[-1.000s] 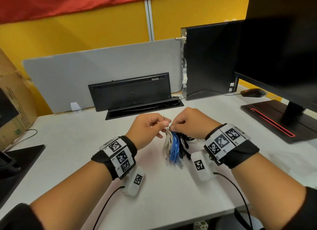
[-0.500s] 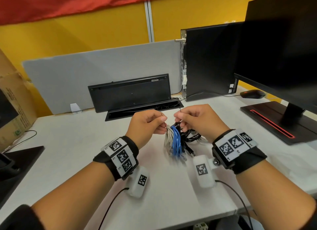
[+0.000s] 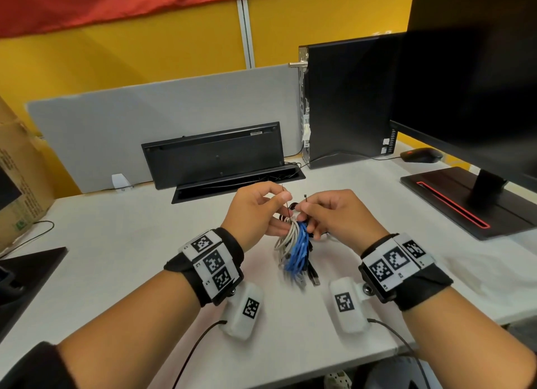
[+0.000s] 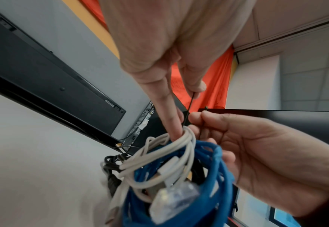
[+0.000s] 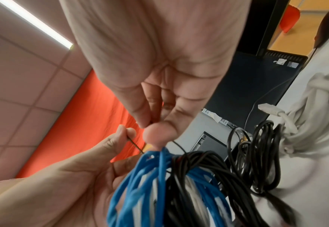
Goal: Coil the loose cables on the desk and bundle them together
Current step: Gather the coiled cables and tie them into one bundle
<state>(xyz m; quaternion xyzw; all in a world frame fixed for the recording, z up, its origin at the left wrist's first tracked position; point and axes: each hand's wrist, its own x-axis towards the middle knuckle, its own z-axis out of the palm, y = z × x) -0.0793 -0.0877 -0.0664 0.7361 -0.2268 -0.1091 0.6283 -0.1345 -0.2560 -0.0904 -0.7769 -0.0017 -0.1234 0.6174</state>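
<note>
With both hands (image 3: 286, 211) pinching the tie (image 3: 287, 208) above the coils (image 3: 295, 249), feed its tail into the head, then pull tight.

You face white tabletop (image 3: 116, 243); grey divider panel (image 3: 145, 121) along far edge, yellow wall (image 3: 116, 54) behind, red cloth (image 3: 116, 2) above. Dark monitor (image 3: 479, 69) at your right edge, cardboard box (image 3: 20, 179) left. Ceiling tiles (image 5: 23, 61), strip light (image 5: 35, 21) overhead.
</note>
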